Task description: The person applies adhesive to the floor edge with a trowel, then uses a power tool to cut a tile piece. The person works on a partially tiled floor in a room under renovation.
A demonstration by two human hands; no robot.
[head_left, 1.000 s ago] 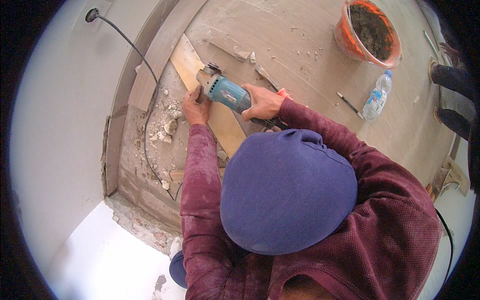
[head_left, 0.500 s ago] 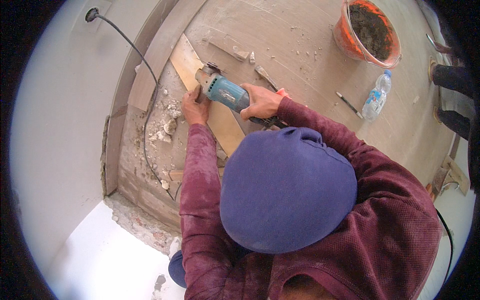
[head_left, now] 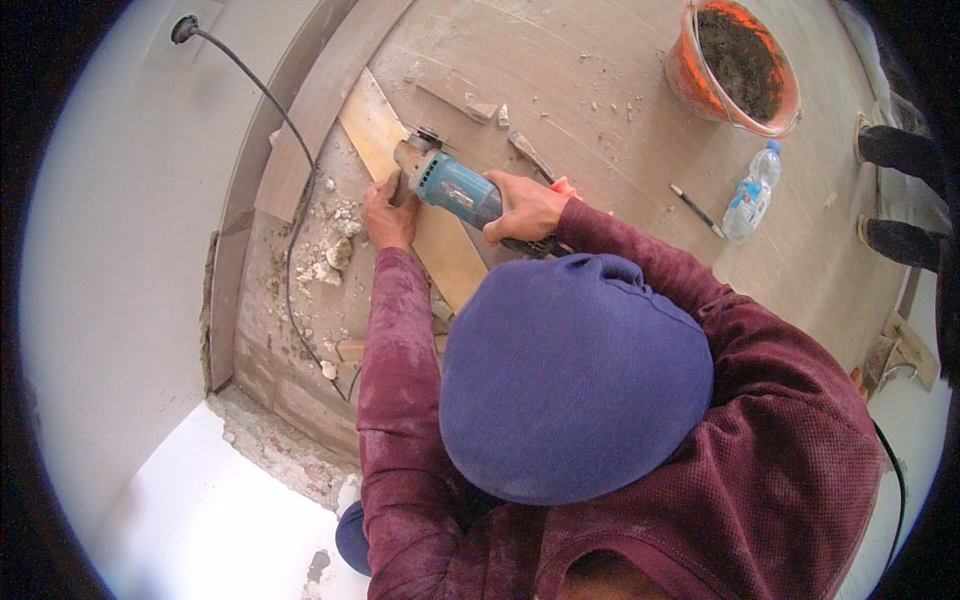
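In my right hand [head_left: 530, 205] is a blue angle grinder [head_left: 460, 190], the fingers wrapped round its body. Its head and dark disc [head_left: 427, 136] sit over a long beige tile strip [head_left: 450, 250] lying slantwise on the floor. My left hand [head_left: 390, 212] grips the strip's left edge close beside the grinder head, thumb on top. Whether the disc touches the strip I cannot tell. The strip's near end is hidden by a rounded shape in blue cloth [head_left: 575, 380] in front of my chest. A paint-scraper-like tool [head_left: 532, 157] lies right of the grinder.
Rubble [head_left: 335, 258] and a black cable [head_left: 290, 235] lie at left, along the wall [head_left: 110, 250]. An orange bucket of dark mortar [head_left: 740, 65], a plastic bottle [head_left: 752, 195] and a marker [head_left: 697, 210] are at right. Another person's legs [head_left: 900, 160] show at the right edge.
The grinder has shifted slightly right, and its disc end has turned a little. My left hand stays on the strip. At the right edge, the other person's hand has left view and the feet have shifted slightly.
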